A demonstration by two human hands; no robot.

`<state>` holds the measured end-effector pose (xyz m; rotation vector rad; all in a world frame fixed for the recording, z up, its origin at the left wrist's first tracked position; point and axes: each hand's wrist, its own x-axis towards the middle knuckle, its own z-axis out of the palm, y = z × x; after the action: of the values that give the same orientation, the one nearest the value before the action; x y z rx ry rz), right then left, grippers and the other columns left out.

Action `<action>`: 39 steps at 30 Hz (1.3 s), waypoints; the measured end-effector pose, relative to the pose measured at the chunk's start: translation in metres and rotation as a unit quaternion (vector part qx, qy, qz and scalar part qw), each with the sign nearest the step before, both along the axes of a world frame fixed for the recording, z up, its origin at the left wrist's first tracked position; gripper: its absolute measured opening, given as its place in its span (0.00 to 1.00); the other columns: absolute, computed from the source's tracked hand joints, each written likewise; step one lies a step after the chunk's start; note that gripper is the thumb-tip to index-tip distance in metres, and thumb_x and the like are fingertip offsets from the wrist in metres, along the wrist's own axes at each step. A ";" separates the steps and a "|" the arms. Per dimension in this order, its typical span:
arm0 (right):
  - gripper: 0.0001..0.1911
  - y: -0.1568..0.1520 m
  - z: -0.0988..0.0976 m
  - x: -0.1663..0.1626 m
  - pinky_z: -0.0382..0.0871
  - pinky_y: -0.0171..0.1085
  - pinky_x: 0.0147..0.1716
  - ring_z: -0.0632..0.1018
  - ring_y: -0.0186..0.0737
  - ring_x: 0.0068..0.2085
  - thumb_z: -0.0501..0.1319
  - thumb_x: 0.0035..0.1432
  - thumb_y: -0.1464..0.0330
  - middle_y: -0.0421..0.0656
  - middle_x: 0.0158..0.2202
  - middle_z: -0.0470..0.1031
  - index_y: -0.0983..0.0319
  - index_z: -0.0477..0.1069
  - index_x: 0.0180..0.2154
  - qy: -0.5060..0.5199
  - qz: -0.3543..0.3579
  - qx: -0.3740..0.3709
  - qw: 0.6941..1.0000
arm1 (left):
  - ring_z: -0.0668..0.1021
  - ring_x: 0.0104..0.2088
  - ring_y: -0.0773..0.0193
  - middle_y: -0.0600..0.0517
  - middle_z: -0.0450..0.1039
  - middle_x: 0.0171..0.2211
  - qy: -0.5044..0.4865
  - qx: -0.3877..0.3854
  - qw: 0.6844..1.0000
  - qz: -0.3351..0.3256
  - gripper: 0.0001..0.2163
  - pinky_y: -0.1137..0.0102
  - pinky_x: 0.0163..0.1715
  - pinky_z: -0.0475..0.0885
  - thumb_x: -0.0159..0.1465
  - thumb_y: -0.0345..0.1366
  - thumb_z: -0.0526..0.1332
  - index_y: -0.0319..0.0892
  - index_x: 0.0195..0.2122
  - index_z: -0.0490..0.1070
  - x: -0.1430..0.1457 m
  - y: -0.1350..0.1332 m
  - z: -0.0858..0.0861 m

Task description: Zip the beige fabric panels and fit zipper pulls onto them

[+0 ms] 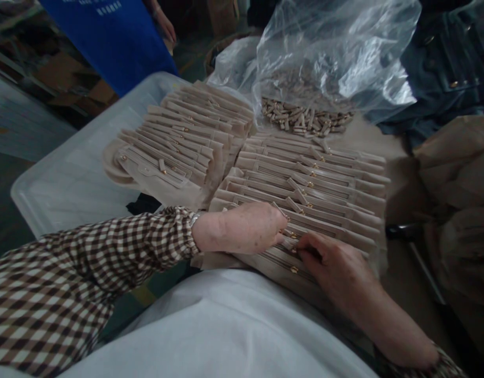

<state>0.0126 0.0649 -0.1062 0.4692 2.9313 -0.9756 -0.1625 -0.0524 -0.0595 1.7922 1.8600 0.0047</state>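
Left hand (245, 227): over beige zippered panels (340, 202); your fingers curled, cannot tell their hold.
Right hand (336, 265): your fingers narrow beside a gold slider (294, 270), hold unclear.

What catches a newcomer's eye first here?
Two rows of overlapping beige zippered pieces mid-frame, the left hand and right hand working at the right row's near end. Behind that row, a shiny clear plastic bag with small beige tabs. Upper left, bright blue cloth.

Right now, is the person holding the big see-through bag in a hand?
No, the clear plastic bag lies beyond the beige pieces, while the left hand and right hand are both near their closer end.
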 end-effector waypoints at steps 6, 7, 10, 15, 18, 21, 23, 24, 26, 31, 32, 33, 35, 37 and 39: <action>0.08 -0.003 0.008 -0.012 0.73 0.34 0.32 0.79 0.37 0.33 0.60 0.59 0.65 0.41 0.34 0.80 0.59 0.75 0.40 0.096 -0.080 -0.276 0.953 | 0.77 0.52 0.58 0.41 0.74 0.53 -0.191 0.084 0.975 0.072 0.23 0.67 0.48 0.71 0.64 0.30 0.61 0.34 0.61 0.62 0.002 -0.004 0.006; 0.09 -0.006 0.008 -0.016 0.74 0.35 0.34 0.79 0.38 0.34 0.61 0.59 0.64 0.42 0.36 0.80 0.59 0.75 0.41 0.105 -0.079 -0.340 0.931 | 0.76 0.53 0.58 0.40 0.73 0.54 -0.215 0.087 0.969 0.082 0.26 0.67 0.49 0.70 0.64 0.28 0.61 0.33 0.63 0.59 0.004 -0.003 0.006; 0.09 -0.014 0.010 -0.024 0.74 0.34 0.33 0.78 0.37 0.33 0.62 0.59 0.62 0.43 0.33 0.79 0.61 0.75 0.36 0.114 -0.077 -0.447 0.884 | 0.77 0.51 0.59 0.41 0.75 0.52 -0.250 0.091 0.957 0.110 0.26 0.67 0.48 0.70 0.62 0.25 0.59 0.34 0.62 0.60 0.008 -0.001 0.005; 0.07 -0.011 0.018 -0.018 0.69 0.30 0.23 0.73 0.32 0.25 0.63 0.55 0.65 0.39 0.24 0.73 0.61 0.73 0.29 0.119 -0.130 -0.380 0.908 | 0.77 0.38 0.66 0.51 0.78 0.38 -0.325 0.066 0.938 0.098 0.09 0.73 0.37 0.68 0.62 0.33 0.64 0.37 0.43 0.75 0.003 -0.003 0.000; 0.03 -0.006 0.022 -0.003 0.68 0.29 0.21 0.72 0.32 0.23 0.65 0.52 0.67 0.38 0.23 0.73 0.59 0.73 0.28 0.135 -0.158 -0.324 0.923 | 0.69 0.24 0.71 0.57 0.70 0.23 -0.367 0.002 0.917 0.158 0.12 0.75 0.25 0.61 0.64 0.42 0.61 0.37 0.33 0.75 -0.001 -0.006 0.000; 0.03 -0.006 0.023 0.013 0.72 0.30 0.26 0.76 0.34 0.28 0.65 0.53 0.71 0.39 0.29 0.76 0.57 0.74 0.32 0.165 -0.140 -0.276 0.937 | 0.61 0.19 0.73 0.61 0.59 0.17 -0.397 -0.070 0.896 0.187 0.11 0.74 0.21 0.56 0.64 0.37 0.59 0.38 0.28 0.73 -0.001 -0.007 0.003; 0.06 -0.008 0.022 0.021 0.73 0.29 0.29 0.77 0.34 0.30 0.65 0.54 0.72 0.38 0.32 0.77 0.56 0.74 0.34 0.176 -0.118 -0.235 0.949 | 0.62 0.20 0.73 0.61 0.59 0.17 -0.392 -0.080 0.900 0.170 0.08 0.75 0.22 0.56 0.62 0.34 0.61 0.38 0.27 0.72 0.002 -0.006 0.004; 0.07 -0.009 0.022 0.024 0.73 0.29 0.29 0.77 0.33 0.30 0.64 0.55 0.73 0.38 0.31 0.77 0.56 0.74 0.36 0.170 -0.101 -0.209 0.958 | 0.63 0.21 0.73 0.61 0.60 0.18 -0.382 -0.072 0.908 0.154 0.07 0.75 0.22 0.57 0.62 0.33 0.61 0.38 0.27 0.72 0.004 -0.006 0.005; 0.07 -0.012 0.021 0.029 0.71 0.29 0.27 0.77 0.32 0.27 0.62 0.57 0.73 0.36 0.28 0.77 0.55 0.74 0.36 0.141 -0.061 -0.158 0.975 | 0.67 0.24 0.72 0.59 0.64 0.20 -0.336 -0.049 0.934 0.114 0.07 0.76 0.24 0.59 0.62 0.33 0.61 0.38 0.27 0.73 0.009 -0.005 0.005; 0.11 -0.020 0.007 0.036 0.71 0.31 0.29 0.79 0.34 0.29 0.55 0.62 0.73 0.37 0.30 0.78 0.56 0.74 0.35 0.052 -0.001 -0.098 0.994 | 0.72 0.24 0.66 0.51 0.73 0.22 -0.093 0.026 0.995 -0.026 0.08 0.71 0.22 0.59 0.63 0.30 0.60 0.37 0.26 0.73 0.021 -0.008 0.003; 0.11 -0.022 0.004 0.036 0.71 0.32 0.30 0.79 0.34 0.31 0.54 0.62 0.73 0.37 0.31 0.78 0.56 0.74 0.35 0.040 -0.001 -0.087 0.995 | 0.73 0.23 0.65 0.50 0.74 0.22 -0.061 0.036 0.996 -0.046 0.08 0.70 0.21 0.58 0.63 0.30 0.60 0.37 0.26 0.73 0.022 -0.008 0.001; 0.12 -0.023 0.001 0.036 0.72 0.33 0.31 0.79 0.35 0.32 0.53 0.62 0.73 0.38 0.32 0.78 0.57 0.74 0.36 0.031 -0.001 -0.076 0.997 | 0.74 0.23 0.64 0.50 0.74 0.22 -0.040 0.042 0.997 -0.059 0.08 0.69 0.21 0.59 0.63 0.31 0.60 0.38 0.26 0.73 0.023 -0.009 0.000; 0.12 -0.025 -0.003 0.036 0.71 0.34 0.32 0.80 0.36 0.33 0.53 0.63 0.73 0.39 0.34 0.78 0.57 0.74 0.37 0.020 -0.005 -0.052 0.998 | 0.76 0.24 0.63 0.50 0.74 0.23 -0.020 0.043 0.997 -0.066 0.08 0.69 0.21 0.60 0.63 0.31 0.60 0.38 0.27 0.73 0.024 -0.009 -0.003; 0.12 -0.025 -0.006 0.034 0.71 0.35 0.32 0.79 0.37 0.33 0.52 0.63 0.72 0.40 0.34 0.77 0.57 0.74 0.36 0.018 -0.005 -0.028 0.999 | 0.77 0.25 0.61 0.50 0.74 0.23 -0.014 0.045 0.997 -0.064 0.07 0.69 0.22 0.62 0.63 0.31 0.60 0.38 0.27 0.73 0.023 -0.010 -0.004; 0.12 -0.025 -0.006 0.032 0.70 0.35 0.31 0.79 0.37 0.32 0.52 0.63 0.72 0.40 0.34 0.77 0.57 0.74 0.35 0.019 -0.004 -0.003 1.000 | 0.77 0.25 0.60 0.50 0.74 0.22 -0.012 0.052 0.997 -0.063 0.07 0.69 0.22 0.63 0.63 0.31 0.60 0.38 0.28 0.73 0.023 -0.011 -0.004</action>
<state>0.0449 0.0395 -0.1125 0.4681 2.9608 -1.0065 -0.1394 -0.0630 -0.0632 1.9689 1.7559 0.0754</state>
